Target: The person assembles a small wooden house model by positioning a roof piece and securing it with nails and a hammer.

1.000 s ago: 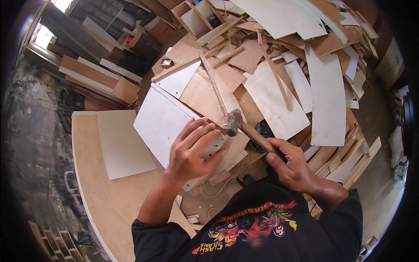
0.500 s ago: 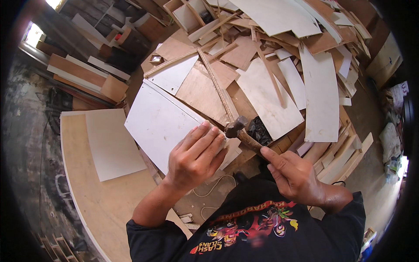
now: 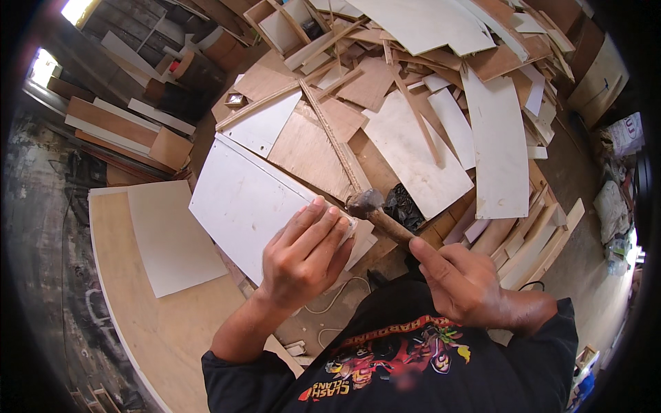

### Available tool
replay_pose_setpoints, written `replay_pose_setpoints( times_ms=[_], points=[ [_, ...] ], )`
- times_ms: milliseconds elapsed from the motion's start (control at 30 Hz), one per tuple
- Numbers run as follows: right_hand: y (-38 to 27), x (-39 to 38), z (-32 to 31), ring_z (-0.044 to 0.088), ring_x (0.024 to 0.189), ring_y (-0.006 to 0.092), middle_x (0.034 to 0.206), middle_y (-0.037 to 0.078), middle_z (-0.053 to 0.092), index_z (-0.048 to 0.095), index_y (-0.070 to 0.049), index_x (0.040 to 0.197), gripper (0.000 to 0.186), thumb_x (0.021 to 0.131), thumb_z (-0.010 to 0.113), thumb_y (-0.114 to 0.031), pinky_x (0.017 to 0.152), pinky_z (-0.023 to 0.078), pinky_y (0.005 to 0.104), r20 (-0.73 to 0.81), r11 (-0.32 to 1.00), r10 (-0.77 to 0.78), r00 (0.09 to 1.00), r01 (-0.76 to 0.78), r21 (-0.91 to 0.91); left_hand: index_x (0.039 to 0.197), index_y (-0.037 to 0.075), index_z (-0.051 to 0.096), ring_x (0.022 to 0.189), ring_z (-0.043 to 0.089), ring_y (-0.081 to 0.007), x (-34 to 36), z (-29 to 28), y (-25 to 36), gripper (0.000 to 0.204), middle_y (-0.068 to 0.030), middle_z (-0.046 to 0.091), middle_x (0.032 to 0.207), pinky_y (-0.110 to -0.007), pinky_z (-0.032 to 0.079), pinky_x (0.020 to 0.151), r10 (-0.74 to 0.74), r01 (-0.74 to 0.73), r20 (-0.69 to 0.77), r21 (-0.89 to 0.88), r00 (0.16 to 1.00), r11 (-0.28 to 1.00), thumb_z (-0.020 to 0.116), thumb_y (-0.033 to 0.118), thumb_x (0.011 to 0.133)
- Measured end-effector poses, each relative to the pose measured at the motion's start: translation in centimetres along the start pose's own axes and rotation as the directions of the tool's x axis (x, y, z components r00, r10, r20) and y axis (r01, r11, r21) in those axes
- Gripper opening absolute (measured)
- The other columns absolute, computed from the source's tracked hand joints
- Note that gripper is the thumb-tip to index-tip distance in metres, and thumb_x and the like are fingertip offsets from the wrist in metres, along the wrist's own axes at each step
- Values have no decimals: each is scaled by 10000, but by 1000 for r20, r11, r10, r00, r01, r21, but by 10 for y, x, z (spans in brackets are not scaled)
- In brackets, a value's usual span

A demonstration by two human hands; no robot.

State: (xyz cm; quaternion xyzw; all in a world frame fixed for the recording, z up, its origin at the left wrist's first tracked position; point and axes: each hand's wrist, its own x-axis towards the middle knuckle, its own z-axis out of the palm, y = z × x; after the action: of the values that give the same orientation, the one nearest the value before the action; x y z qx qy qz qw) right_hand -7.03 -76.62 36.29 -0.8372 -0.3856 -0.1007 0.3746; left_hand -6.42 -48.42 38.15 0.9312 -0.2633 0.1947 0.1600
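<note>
My right hand (image 3: pixel 458 282) is closed round the wooden handle of a hammer (image 3: pixel 385 220), its forefinger stretched along the handle. The dark metal head is beside the near right corner of a white panel (image 3: pixel 237 189). My left hand (image 3: pixel 303 258) holds that corner, fingers laid nearly straight over the top and the thumb at the near edge. Its palm side is hidden. Beyond the panel, narrow wooden strips (image 3: pixel 330 134) meet at an angle around a smaller white piece (image 3: pixel 261 124) and a bare plywood piece (image 3: pixel 310 151). I cannot make out any nail.
Scrap boards (image 3: pixel 416 151) and long offcuts are heaped ahead and to the right. A black plastic bag (image 3: pixel 403 206) lies beyond the hammer. On the left, a large plywood sheet (image 3: pixel 113 255) carries a white sheet (image 3: pixel 169 237). A pale cord (image 3: pixel 337 299) loops below my hands.
The hammer head has tilted and shifted slightly left and down, staying near the panel's corner. My left hand keeps its place on the panel. The whole view has shifted a little.
</note>
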Motion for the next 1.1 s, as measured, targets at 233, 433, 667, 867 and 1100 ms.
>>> replay_pose_setpoints(
  times_ms=[233,433,667,867,1100],
  points=[
    [-1,0,0,529,538,202,714,48,495,566,1,1499,734,785,735,1,430,437,360,28,1000,12,1000,-12,0,1014,3,790,1098,739,-347,-1,0,0,224,-142,769,1081,-428,607,954,2,-3,3,27,1000,1000,838,87,812],
    [1,2,-2,535,542,198,725,45,502,572,11,1488,729,775,724,5,435,445,363,138,999,44,989,-40,-34,1008,4,787,1090,741,-349,-1,1,1,237,-142,770,1070,-415,612,948,-1,1,1,25,1000,1000,849,70,789],
    [0,0,-3,557,572,205,756,47,505,560,16,1495,735,779,726,-11,445,462,355,130,999,36,991,-33,-29,1007,8,788,1091,742,-350,-1,2,0,245,-146,772,1067,-412,612,948,1,-1,0,29,1000,1000,853,65,778],
    [3,0,-1,558,565,206,755,51,517,572,19,1481,709,789,726,-4,440,463,350,106,999,22,994,-24,21,1007,6,789,1093,741,-349,1,2,0,246,-148,774,1067,-416,609,953,-6,6,-4,26,1000,1000,855,67,777],
    [3,-1,0,573,574,210,766,61,532,558,23,1492,717,797,736,-5,447,470,360,148,999,46,988,-48,8,985,-32,786,1070,757,-369,3,0,1,260,-181,783,1041,-431,618,955,-3,3,2,11,1000,1000,868,38,749]
  ],
)
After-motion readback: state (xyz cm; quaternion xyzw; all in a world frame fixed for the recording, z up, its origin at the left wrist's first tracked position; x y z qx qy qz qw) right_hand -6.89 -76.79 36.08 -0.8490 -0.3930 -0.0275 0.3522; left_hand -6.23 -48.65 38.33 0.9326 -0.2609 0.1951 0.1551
